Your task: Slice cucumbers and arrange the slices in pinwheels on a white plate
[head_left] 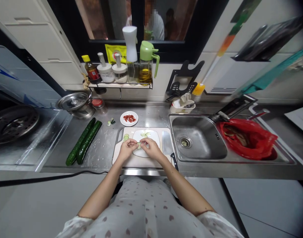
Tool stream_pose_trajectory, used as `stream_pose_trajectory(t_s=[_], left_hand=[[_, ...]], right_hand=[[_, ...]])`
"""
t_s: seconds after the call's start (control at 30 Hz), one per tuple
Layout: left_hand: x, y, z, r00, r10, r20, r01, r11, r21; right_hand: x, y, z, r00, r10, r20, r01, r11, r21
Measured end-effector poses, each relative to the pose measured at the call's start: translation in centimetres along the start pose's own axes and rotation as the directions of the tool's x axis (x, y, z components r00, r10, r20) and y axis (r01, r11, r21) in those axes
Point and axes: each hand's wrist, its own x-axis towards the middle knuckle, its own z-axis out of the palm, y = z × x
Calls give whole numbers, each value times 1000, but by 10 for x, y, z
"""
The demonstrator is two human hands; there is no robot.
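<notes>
Over a white plate (155, 138), my left hand (128, 148) and my right hand (151, 149) meet with fingertips pinched on a thin cucumber slice (139, 145). More pale green cucumber slices (146, 134) lie at the plate's far side. The plate rests on a light cutting board (124, 162) with a grey handle slot. A short stack of cucumber slices (126, 137) sits on the board just beyond my left hand. To the right of the plate, a wide-bladed kitchen knife (167, 142) lies flat, its black handle pointing towards me.
Two whole cucumbers (85, 142) lie left of the board. Behind it stands a small plate of chopped red pepper (129, 118), with cucumber ends (111, 122) beside it. A sink (198, 138) and a red plastic bag (248, 140) are to the right. A lidded pot (78, 104) stands back left.
</notes>
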Motion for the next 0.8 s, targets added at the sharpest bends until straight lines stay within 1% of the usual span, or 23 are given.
stream_pose_trajectory(t_s=[0.1, 0.2, 0.27, 0.33, 0.4, 0.47, 0.53, 0.6, 0.7, 0.8], left_hand=[[-1, 3, 6, 999, 33, 31, -34, 999, 34], [-2, 2, 10, 1000, 21, -11, -20, 999, 37], [-4, 2, 11, 997, -37, -61, 39, 999, 30], [-6, 3, 12, 991, -120, -56, 122, 992, 33], [-7, 4, 14, 975, -224, 15, 223, 974, 34], [-8, 6, 16, 941, -325, 97, 326, 945, 5], [-7, 8, 18, 908, -392, 147, 403, 914, -53], [-5, 9, 19, 898, -408, 161, 428, 896, -119], [-1, 11, 20, 912, -384, 143, 407, 892, -199], [1, 12, 20, 925, -356, 129, 378, 892, -249]], right_hand=[[-1, 1, 2, 999, 48, -10, -47, 998, 40], [-3, 4, 2, 993, 109, -37, -104, 988, 116], [-3, 7, 0, 989, 135, -62, -124, 980, 153], [-4, 9, -3, 988, 133, -75, -120, 979, 163], [-4, 9, -6, 992, 100, -75, -88, 985, 147], [-5, 9, -10, 996, 44, -77, -36, 994, 108], [-6, 8, -14, 997, -15, -72, 20, 998, 60], [-6, 7, -16, 997, -56, -60, 57, 998, 23], [-6, 7, -17, 997, -69, -44, 69, 998, 7], [-5, 7, -15, 998, -45, -34, 46, 999, 19]])
